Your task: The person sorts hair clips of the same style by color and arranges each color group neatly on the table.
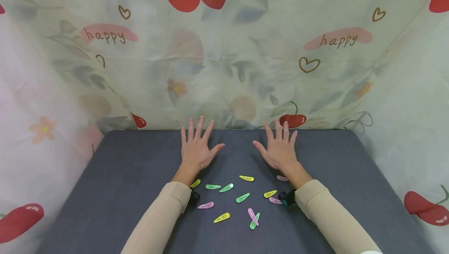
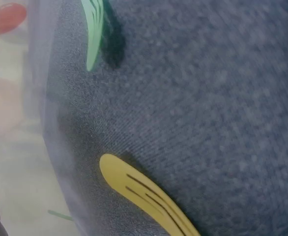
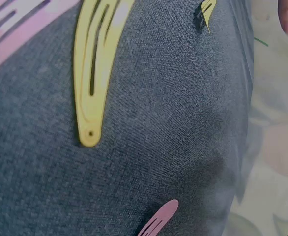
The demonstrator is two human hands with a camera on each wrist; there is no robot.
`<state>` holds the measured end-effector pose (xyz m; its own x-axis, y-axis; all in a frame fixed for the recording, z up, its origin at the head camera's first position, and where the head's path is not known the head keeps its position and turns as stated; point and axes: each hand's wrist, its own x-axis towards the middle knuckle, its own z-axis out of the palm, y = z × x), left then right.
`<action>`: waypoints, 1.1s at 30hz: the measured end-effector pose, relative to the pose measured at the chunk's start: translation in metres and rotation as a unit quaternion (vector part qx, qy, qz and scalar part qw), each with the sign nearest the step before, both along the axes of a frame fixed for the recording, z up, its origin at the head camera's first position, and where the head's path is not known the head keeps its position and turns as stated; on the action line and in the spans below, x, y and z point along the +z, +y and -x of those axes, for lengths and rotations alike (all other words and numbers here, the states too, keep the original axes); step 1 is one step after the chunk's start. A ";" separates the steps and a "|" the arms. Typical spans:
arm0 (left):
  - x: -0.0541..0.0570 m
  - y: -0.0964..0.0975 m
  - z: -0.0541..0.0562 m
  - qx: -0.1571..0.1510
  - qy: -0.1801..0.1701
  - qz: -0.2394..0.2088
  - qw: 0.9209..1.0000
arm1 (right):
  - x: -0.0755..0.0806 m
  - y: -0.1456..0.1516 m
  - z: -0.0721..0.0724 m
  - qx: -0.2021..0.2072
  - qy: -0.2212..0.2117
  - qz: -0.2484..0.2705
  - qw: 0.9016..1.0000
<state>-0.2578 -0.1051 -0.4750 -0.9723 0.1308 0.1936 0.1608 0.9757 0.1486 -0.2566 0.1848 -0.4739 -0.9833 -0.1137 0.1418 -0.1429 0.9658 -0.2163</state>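
Note:
Both hands are stretched out over the far part of the dark table, fingers straight and spread, with nothing in them. The left hand (image 1: 197, 150) is left of centre, the right hand (image 1: 279, 150) right of it. Between and in front of the forearms lie several snap hair clips in yellow, green and pink. A yellow hair clip (image 1: 195, 183) is close to the left wrist; it may be the yellow clip (image 2: 141, 189) in the left wrist view. Partly covered by the right wrist is a pink hair clip (image 1: 282, 178). One pink clip (image 1: 252, 215) lies across a green clip (image 1: 257, 222).
The table (image 1: 115, 191) has a dark grey cloth surface. Behind it and at both sides hangs a pale curtain (image 1: 224, 43) printed with cherries, hearts and the word "happy". More clips, such as a yellow one (image 1: 221, 217), lie scattered near the middle.

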 end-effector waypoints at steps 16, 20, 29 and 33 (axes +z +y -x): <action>0.002 -0.001 -0.001 -0.003 -0.008 -0.008 1.000 | -0.001 0.003 -0.005 0.011 -0.003 -0.007 1.000; 0.004 -0.003 -0.003 0.000 -0.011 -0.002 1.000 | -0.002 0.007 -0.007 0.015 0.000 -0.007 1.000; 0.005 -0.011 -0.012 0.002 -0.022 -0.028 0.999 | -0.002 0.016 -0.018 0.031 0.006 0.001 0.999; 0.003 -0.017 -0.018 0.009 -0.030 -0.043 0.999 | -0.002 0.018 -0.022 0.041 -0.002 -0.004 0.999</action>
<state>-0.2393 -0.1222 -0.4718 -0.9845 0.0983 0.1451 0.1316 0.9615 0.2411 -0.2343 0.2025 -0.4758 -0.9712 -0.1945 0.1373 -0.2203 0.9528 -0.2087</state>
